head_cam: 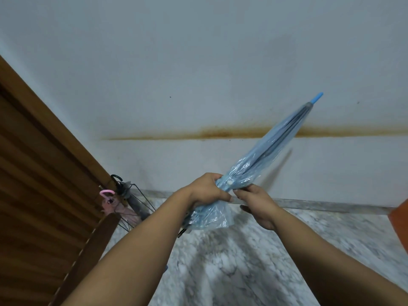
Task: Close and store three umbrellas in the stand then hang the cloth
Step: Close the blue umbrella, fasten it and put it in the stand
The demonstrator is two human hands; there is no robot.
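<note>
A closed light-blue see-through umbrella [271,151] slants up to the right, its blue tip near the wall. My left hand [206,191] grips the bunched canopy around its middle. My right hand [256,204] pinches the canopy strap right beside it. Loose blue plastic hangs below my hands. A black wire umbrella stand [135,208] sits at the lower left by the door. It holds a pink-handled umbrella [107,193] and a dark grey umbrella with a black hook handle [129,193].
A brown louvred wooden door [39,173] fills the left side. A white wall with a rusty horizontal stain [220,133] faces me. Below lies a grey marbled floor [231,261]. An orange object [400,219] shows at the right edge.
</note>
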